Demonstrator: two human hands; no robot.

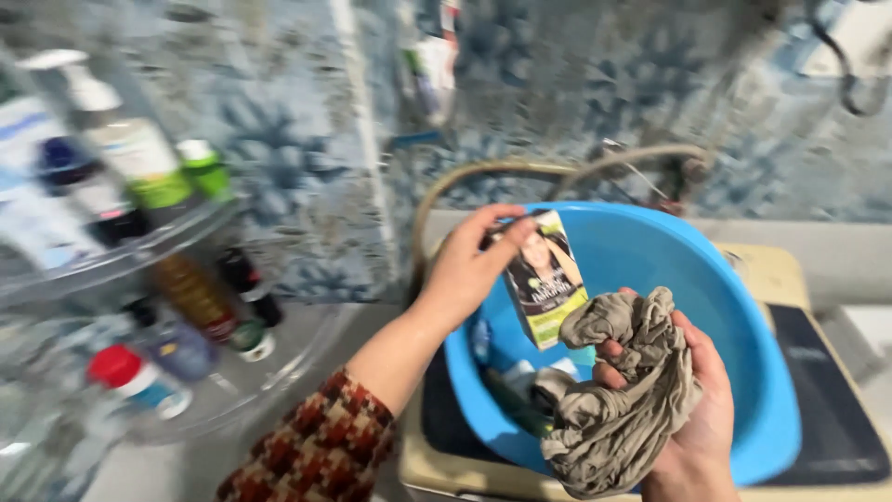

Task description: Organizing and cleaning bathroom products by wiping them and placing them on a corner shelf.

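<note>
The scene is seen from a single head-worn camera, aimed downward and forward at close range over a blue basin [734, 307]. A tiled wall [557, 84] is faced ahead, and clear bottle shelves [121, 260] are caught blurred at the left edge.

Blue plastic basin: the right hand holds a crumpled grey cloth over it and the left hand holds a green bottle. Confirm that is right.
Not quite. In the head view the left hand holds a small dark-and-green cardboard box, not a bottle. The right hand does hold the crumpled grey cloth over the blue plastic basin.
</note>
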